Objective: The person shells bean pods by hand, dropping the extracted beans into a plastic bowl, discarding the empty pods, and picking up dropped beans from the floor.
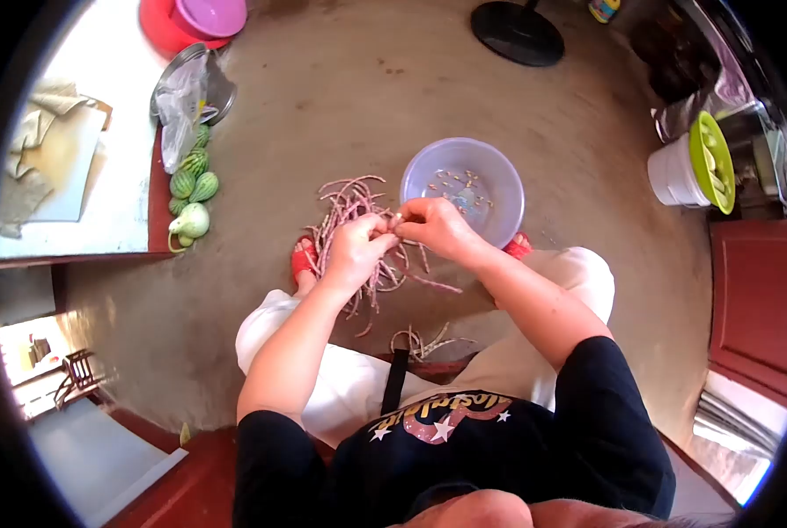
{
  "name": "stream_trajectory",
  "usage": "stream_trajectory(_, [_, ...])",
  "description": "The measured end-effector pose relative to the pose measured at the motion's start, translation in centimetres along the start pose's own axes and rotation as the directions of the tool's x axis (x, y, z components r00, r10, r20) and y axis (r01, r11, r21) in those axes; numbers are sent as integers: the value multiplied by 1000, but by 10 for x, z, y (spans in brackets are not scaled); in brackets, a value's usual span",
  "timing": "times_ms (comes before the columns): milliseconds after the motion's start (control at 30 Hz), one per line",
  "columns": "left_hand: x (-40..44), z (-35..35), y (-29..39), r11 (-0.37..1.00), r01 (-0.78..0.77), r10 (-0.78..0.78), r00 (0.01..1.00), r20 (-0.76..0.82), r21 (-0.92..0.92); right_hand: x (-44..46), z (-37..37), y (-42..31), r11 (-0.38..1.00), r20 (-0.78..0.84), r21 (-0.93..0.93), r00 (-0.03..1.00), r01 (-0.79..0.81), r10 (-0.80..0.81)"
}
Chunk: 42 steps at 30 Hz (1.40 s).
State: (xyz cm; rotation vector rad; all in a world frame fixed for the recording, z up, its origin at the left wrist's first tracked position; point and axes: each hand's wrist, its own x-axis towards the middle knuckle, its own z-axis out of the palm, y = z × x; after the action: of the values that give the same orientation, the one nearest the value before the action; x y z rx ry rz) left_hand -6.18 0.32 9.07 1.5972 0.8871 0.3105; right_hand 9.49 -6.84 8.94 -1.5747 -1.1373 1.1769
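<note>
Purple bean pods (pixel 345 202) lie in a loose heap on the floor between my feet. Over the heap, my left hand (pixel 360 246) is closed in a pinch on a bean pod. My right hand (pixel 433 227) pinches the same pod, its fingertips almost touching those of my left hand. One long pod (pixel 433 284) sticks out below my hands to the right. Just beyond my right hand stands a light purple basin (pixel 515 189) with several small beans (pixel 468 180) on its bottom.
Pale empty pods (pixel 424 341) lie close to my lap. Several small watermelons (pixel 195 163) and a pale gourd (pixel 191 222) sit along the left. A white bucket (pixel 675 172) with a green colander (pixel 703 145) is at the right. A round black stand base (pixel 517 35) stands ahead.
</note>
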Motion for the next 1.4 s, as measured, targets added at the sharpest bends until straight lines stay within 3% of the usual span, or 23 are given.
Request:
stream_trajectory(200, [-3, 1, -12, 994, -75, 75, 997, 4, 75, -3, 11, 12, 998, -30, 23, 998, 52, -51])
stream_trajectory(267, [-5, 1, -10, 989, -102, 103, 995, -7, 111, -7, 9, 3, 997, 21, 77, 1000, -21, 19])
stream_trajectory(433, [-12, -1, -7, 980, -174, 174, 985, 12, 101, -11, 11, 8, 992, 64, 122, 997, 26, -34])
stream_trajectory(533, [-14, -6, -6, 985, -151, 146, 987, 63, 81, -18, 17, 5, 900, -23, -134, 906, 416, -422])
stream_trajectory(633, [-18, -9, 1, 996, -50, 43, 995, 92, 70, -22, 22, 2, 865, -76, -154, 867, 478, -493])
stream_trajectory(667, [-19, -10, 2, 999, -37, 38, 994, 103, -12, -23, 22, -1, 943, -70, -76, 942, 324, -330])
stream_trajectory(700, [-21, -10, 8, 998, -26, 32, 994, 104, -57, -22, 22, 1, 979, -15, 163, 992, 124, -123])
stream_trajectory(767, [-20, -13, 7, 990, -63, 76, 992, 96, -128, -18, 20, 4, 853, 113, 521, 993, -31, -33])
stream_trajectory(800, [-18, -15, 8, 986, -40, 58, 993, 105, -164, -16, 19, 2, 800, 147, 596, 989, -76, -15])
stream_trajectory(900, [-13, -18, 13, 937, 74, -5, 980, 198, -340, -12, 18, 0, 893, 68, 450, 997, 8, -43])
stream_trajectory(1100, [-9, -14, 4, 908, 117, -6, 964, 266, -403, -24, 9, -13, 839, 93, 541, 996, -62, 14])
stream_trajectory(1233, [-12, -11, 9, 923, 111, -3, 959, 283, -368, -22, 8, -2, 769, 146, 629, 989, -116, 30])
stream_trajectory(1333, [-10, -6, 8, 993, -88, 100, 983, 153, -82, -19, 7, 8, 710, 168, 685, 984, -162, 63])
stream_trajectory(1400, [-5, 2, 3, 990, -79, 95, 986, 134, -118, -20, 4, 8, 763, 138, 627, 986, -157, 89])
